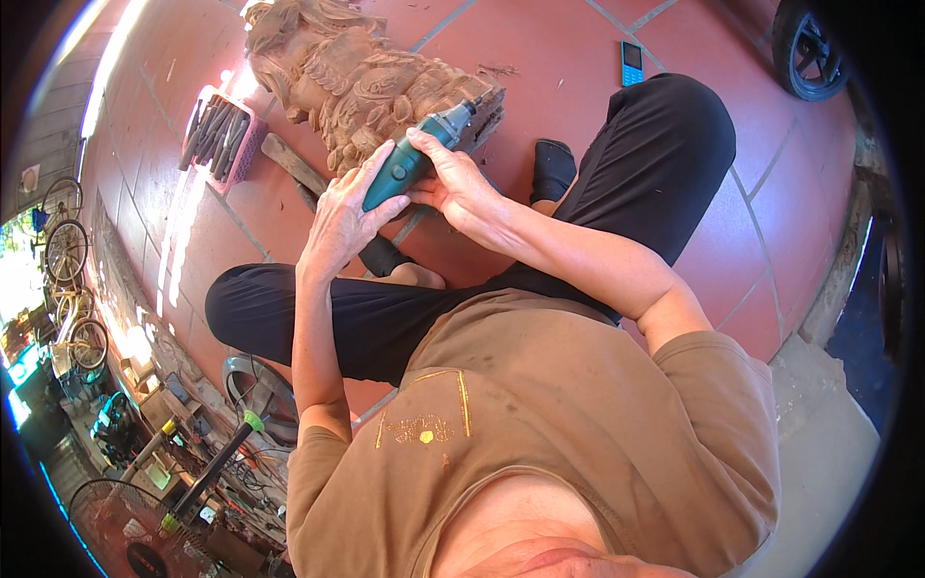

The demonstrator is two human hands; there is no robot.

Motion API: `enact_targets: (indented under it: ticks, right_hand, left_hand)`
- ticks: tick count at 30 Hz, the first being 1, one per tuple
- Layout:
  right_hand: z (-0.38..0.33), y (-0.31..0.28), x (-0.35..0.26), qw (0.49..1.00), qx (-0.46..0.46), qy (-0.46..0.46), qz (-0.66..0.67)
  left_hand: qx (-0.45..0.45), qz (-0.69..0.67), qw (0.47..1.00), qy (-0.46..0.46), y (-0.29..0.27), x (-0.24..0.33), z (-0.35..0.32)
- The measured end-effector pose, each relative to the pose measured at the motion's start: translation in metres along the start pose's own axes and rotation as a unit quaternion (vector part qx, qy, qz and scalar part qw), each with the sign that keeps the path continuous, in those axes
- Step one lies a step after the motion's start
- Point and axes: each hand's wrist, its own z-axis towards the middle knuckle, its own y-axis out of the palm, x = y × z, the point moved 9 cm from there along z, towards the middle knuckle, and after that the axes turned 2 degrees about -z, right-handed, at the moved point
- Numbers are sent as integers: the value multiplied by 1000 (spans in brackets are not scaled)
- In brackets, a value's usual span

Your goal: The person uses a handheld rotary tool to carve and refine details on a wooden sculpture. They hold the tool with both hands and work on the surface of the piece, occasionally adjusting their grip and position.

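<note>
Teal-green handheld rotary power tool w/ grey metal nose (pixel 414 159): held over the person's crossed legs, nose end touching the brown carved wooden sculpture (pixel 356 72) standing on the floor in front. Judged: tool is light, rigid, plastic body smooth, so could slip in a sweaty grip; best hold is round the teal barrel, well back from the spinning tip. Bit itself too small to make out.

Left hand (pixel 342 217): fingers wrapped round the rear of the tool body, closed on it. Right hand (pixel 453 178): curled over the front part near the grey nose, closed on it, steadying.

Sculpture: judged heavy, stiff; fine raised scrollwork looks fragile at edges. Move it by the solid base, not the relief.

Containers: pink plastic basket (pixel 241 144), left of the sculpture, holds a row of dark long-handled chisels (pixel 212 130), laid side by side, approx. full.

Surroundings: red tiled floor (pixel 578 67); small blue mobile phone (pixel 632 63) lying apart, upper right; flat wooden stick (pixel 294 164) between basket and sculpture; black wheel (pixel 809 48) at far right corner.
</note>
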Motion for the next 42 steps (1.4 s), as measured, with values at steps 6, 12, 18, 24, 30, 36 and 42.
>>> enact_targets:
  ticks: [6,12,18,24,30,36,42]
  right_hand:
    - [4,-3,2,1000,8,5,-9]
    - [3,-2,2,1000,9,0,-8]
    - [1,-1,1,1000,9,1,-3]
    - [3,-1,2,1000,7,1,-2]
    - [3,-1,1,1000,12,5,-6]
    - [3,-1,1,1000,12,2,-4]
    - [3,1,-1,1000,-3,-6,-11]
  left_hand:
    - [-2,1,1000,-4,1,-2,0]
    - [-3,1,1000,-7,1,-3,0]
    - [-3,-4,1000,-6,1,-2,0]
    - [1,-4,1000,1,0,-2,0]
    - [0,-1,1000,-3,0,-3,1]
    - [-2,2,1000,-5,1,-4,0]
    - [1,1,1000,-2,0,-3,1]
